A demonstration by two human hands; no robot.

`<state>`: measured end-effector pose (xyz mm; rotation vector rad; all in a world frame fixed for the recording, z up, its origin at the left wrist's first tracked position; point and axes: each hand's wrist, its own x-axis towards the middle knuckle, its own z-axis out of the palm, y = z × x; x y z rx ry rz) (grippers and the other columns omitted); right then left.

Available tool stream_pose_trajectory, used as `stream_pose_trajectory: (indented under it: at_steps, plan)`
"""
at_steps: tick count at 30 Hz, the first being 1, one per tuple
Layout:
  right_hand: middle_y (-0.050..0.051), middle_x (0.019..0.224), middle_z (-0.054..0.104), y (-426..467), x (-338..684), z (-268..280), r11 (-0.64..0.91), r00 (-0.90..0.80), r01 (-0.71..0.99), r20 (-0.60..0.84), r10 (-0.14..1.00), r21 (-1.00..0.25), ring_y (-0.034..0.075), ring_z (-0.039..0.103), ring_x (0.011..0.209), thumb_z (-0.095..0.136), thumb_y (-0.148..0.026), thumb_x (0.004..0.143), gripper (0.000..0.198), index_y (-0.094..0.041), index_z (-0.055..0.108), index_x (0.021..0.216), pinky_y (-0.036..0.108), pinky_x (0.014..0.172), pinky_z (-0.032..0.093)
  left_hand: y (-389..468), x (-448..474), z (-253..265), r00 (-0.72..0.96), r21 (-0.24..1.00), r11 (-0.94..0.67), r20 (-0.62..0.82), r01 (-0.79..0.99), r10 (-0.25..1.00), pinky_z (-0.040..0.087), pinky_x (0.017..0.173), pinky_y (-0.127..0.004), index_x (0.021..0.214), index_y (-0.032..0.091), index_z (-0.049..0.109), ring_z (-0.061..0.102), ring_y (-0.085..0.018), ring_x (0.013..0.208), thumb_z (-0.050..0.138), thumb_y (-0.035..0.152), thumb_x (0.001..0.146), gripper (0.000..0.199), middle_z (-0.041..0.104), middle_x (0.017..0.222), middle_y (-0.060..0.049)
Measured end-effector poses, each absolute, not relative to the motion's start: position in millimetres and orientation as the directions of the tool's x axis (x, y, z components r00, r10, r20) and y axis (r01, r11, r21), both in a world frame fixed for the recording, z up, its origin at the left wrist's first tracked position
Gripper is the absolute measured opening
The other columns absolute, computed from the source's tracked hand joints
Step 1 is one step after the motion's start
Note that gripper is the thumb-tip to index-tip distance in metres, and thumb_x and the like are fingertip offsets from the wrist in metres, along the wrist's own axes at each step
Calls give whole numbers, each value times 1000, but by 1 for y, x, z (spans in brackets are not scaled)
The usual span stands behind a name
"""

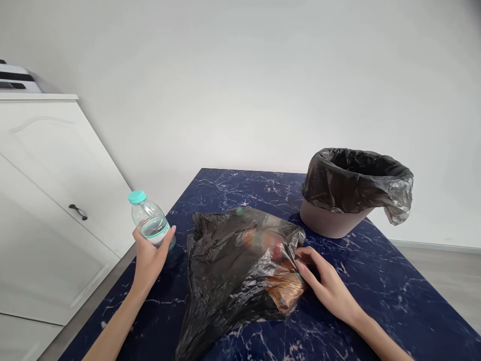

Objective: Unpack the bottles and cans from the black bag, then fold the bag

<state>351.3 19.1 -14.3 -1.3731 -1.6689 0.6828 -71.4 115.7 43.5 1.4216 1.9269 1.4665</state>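
Note:
My left hand (150,253) is wrapped round a clear plastic water bottle (148,215) with a turquoise cap and a pale label, partly filled, at the table's left side. A black plastic bag (229,271) lies flat in the middle; orange, red and green shapes show dimly through its film, too blurred to name. At the bag's right edge, my right hand (321,281) pinches the thin plastic between thumb and fingers. Behind it to the right stands a brownish trash bin (330,220), its rim covered by a black liner (349,190).
A dark blue marble-patterned table (248,185) carries the bag and the bin. To the left is a white cabinet (45,200) with a dark handle, and a white and black object (17,80) sits on top of it. A pale wall (240,90) rises behind.

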Motion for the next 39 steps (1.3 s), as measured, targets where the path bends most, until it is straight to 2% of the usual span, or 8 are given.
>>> stream_pose_trajectory:
  at_steps: [6,10,13,18,24,32,35,39]
  plan:
    - [4,107,72,19,351,-12,254,-39,501,272,961,-827,24,68,97,52,-54,109,32,-26,64,117,36,89,52,115,-74,35,-393,782,-122,433,611,811,52,109,-59,154,20,26,62,-41,132,85,61,79,104,50,151,-23]
    - [4,109,72,19,351,-13,248,-42,505,264,964,-826,24,68,100,51,-54,110,31,-26,64,118,36,90,51,106,-75,37,-132,284,-321,896,903,424,45,115,-63,146,15,32,44,-46,146,90,40,76,94,39,152,-30]
    - [5,111,72,20,351,-14,248,-43,501,263,964,-829,24,68,101,51,-54,110,31,-27,63,118,36,92,51,97,-69,38,57,52,-369,959,928,278,53,101,-54,124,18,46,59,-40,126,81,27,83,55,57,125,-21]
    - [5,111,72,20,351,-16,254,-46,497,267,963,-830,25,68,102,51,-55,110,32,-26,63,119,38,93,51,84,-51,33,165,217,-414,683,884,711,50,67,-30,114,23,58,68,-20,71,55,33,106,13,69,86,-2]
    - [5,110,72,20,352,-17,246,-51,510,256,965,-825,24,67,101,50,-54,110,32,-26,62,119,37,92,50,75,-35,38,190,439,-348,363,828,912,35,55,-29,68,24,47,52,-16,49,48,54,107,49,49,54,4]
    - [4,112,72,21,353,-17,246,-49,502,257,965,-829,25,68,104,51,-54,110,31,-27,63,120,38,95,50,71,-22,44,106,998,-6,-1,67,994,65,77,-41,105,24,78,78,-31,85,44,81,99,67,79,87,-9]
    - [5,111,72,21,352,-16,253,-52,503,263,963,-826,25,68,103,51,-54,110,31,-27,63,119,38,94,51,72,-27,33,133,985,-71,50,160,990,66,91,-52,117,23,82,79,-38,102,34,82,100,77,83,95,-12]
    - [6,112,72,21,352,-15,254,-61,510,260,964,-822,26,68,103,49,-54,111,32,-27,62,121,38,90,51,81,-14,20,232,875,-301,225,379,946,57,112,-58,113,30,85,71,-42,126,69,77,84,57,83,121,-9]
